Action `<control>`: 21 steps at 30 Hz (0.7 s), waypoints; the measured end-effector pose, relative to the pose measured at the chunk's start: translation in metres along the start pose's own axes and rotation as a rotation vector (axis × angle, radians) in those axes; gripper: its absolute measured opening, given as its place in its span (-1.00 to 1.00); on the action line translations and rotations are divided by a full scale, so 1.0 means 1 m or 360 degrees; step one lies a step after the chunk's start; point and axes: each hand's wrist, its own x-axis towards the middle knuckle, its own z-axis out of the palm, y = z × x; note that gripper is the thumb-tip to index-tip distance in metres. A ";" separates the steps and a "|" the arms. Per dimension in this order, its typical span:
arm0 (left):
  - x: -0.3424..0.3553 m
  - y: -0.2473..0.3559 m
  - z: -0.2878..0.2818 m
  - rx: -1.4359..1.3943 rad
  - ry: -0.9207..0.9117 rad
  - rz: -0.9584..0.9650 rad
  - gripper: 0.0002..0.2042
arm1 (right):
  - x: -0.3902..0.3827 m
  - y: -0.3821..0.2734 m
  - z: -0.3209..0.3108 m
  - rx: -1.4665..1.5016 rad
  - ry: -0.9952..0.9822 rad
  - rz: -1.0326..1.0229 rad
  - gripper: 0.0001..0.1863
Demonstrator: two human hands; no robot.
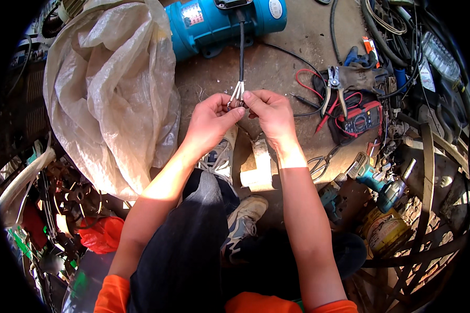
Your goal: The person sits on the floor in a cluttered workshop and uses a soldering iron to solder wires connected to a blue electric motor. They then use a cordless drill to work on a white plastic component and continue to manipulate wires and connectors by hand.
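Note:
A thick black cable (242, 55) comes down from the blue motor (222, 30) at the top of the view. Its lower end splits into several white wires (237, 93) with bare ends. My left hand (214, 119) pinches the wires on their left side between thumb and fingers. From the other side my right hand (272, 112) pinches them as well, its thumb lying over them. The fingertips of both hands nearly meet, and they partly hide the wire ends. Below the hands are my sneakers (240, 221) on the floor.
A large translucent plastic sheet (112, 99) covers the left side. To the right lie pliers (334, 88), a red multimeter (363, 120) with leads, a work glove (360, 75), scissors (324, 164), a teal power tool (384, 188) and a yellow bucket (384, 229). A red bag (102, 235) sits lower left.

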 end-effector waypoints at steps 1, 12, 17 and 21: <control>0.000 -0.001 -0.001 0.0021 0.0021 -0.0028 -0.84 | 0.000 -0.001 0.000 0.0007 -0.0013 0.0009 -0.77; 0.000 -0.006 -0.007 -0.0166 -0.0056 -0.0059 -0.84 | 0.023 -0.017 -0.009 0.0093 -0.0361 0.0234 -0.74; -0.002 -0.006 -0.007 -0.0478 -0.0076 -0.0263 -0.85 | 0.020 -0.024 -0.001 -0.0035 -0.0370 0.0218 -0.76; -0.005 -0.003 -0.003 -0.0697 -0.0075 -0.0354 -0.86 | 0.015 -0.004 0.000 0.0202 -0.0431 0.0153 -0.75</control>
